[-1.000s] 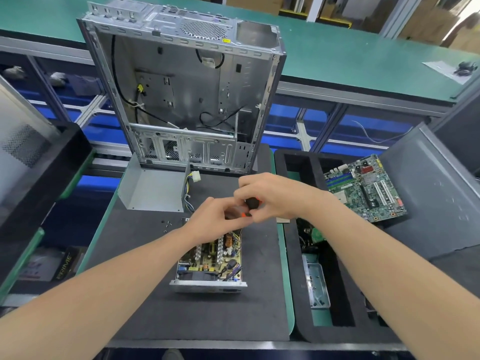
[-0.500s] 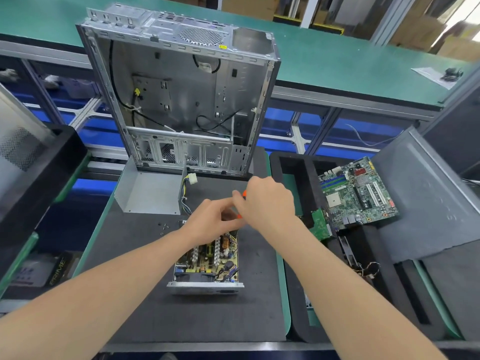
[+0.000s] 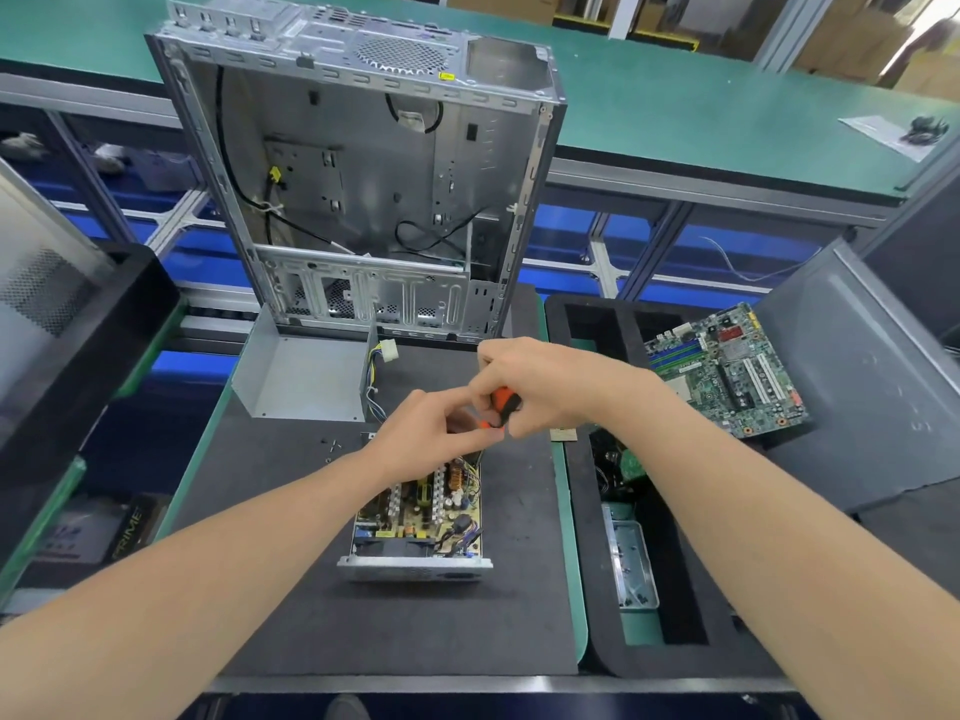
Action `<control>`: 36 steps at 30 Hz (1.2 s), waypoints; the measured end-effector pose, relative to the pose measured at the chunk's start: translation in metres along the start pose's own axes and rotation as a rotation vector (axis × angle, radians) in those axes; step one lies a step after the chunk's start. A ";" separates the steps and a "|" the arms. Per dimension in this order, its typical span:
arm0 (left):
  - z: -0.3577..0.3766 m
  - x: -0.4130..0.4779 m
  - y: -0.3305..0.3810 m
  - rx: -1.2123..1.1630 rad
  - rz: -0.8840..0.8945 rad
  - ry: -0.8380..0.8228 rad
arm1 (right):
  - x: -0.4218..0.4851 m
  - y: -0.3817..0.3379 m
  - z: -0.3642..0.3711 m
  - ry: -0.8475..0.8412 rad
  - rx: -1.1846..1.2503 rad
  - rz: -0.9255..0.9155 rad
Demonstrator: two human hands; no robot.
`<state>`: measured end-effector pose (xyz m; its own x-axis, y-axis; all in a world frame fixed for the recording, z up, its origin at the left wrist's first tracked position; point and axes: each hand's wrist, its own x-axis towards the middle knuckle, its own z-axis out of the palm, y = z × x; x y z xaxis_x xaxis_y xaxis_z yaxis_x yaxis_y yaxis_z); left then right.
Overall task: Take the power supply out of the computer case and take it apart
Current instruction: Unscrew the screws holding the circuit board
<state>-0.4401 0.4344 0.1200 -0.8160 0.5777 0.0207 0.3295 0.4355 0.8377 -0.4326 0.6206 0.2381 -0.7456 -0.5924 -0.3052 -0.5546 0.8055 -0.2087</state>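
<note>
— Where's the power supply (image 3: 418,517)?
— Open on the mat (image 3: 291,589), well clear of its edges, near the case (image 3: 363,174).
— Your hands?
— My right hand (image 3: 540,387) is closed around the screwdriver (image 3: 503,403); my left hand (image 3: 421,433) pinches its tip.

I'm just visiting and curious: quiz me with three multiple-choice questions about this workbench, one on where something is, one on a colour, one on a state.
1. Where does the motherboard lie?
A. inside the computer case
B. on the black tray to the right
C. under the power supply

2. What colour is the handle of the screwdriver?
A. blue and white
B. yellow
C. orange and black

3. In what state is the power supply?
A. opened, circuit board exposed
B. closed, with its cover on
C. mounted in the case

Answers:
1 B: it rests on the black tray, outside the computer case.
2 C: orange and black show between the right hand and left hand.
3 A: its components are bare, and the metal cover lies apart.
</note>
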 end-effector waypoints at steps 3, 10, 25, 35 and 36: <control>-0.001 -0.001 -0.001 0.020 0.005 -0.002 | -0.004 -0.008 0.003 0.065 0.027 0.032; -0.001 -0.002 0.003 0.005 -0.010 -0.011 | 0.007 -0.038 0.031 0.387 -0.122 0.626; -0.004 -0.001 -0.004 -0.040 0.014 -0.103 | -0.013 -0.028 0.029 0.436 0.146 0.511; 0.002 0.001 -0.008 0.019 0.031 -0.090 | -0.028 -0.030 0.016 0.486 0.169 0.530; 0.003 0.002 -0.009 0.046 0.051 -0.087 | -0.030 -0.030 0.012 0.490 0.172 0.533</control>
<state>-0.4430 0.4339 0.1107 -0.7537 0.6570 0.0136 0.3931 0.4342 0.8106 -0.3892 0.6148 0.2424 -0.9990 -0.0263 0.0354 -0.0358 0.9524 -0.3029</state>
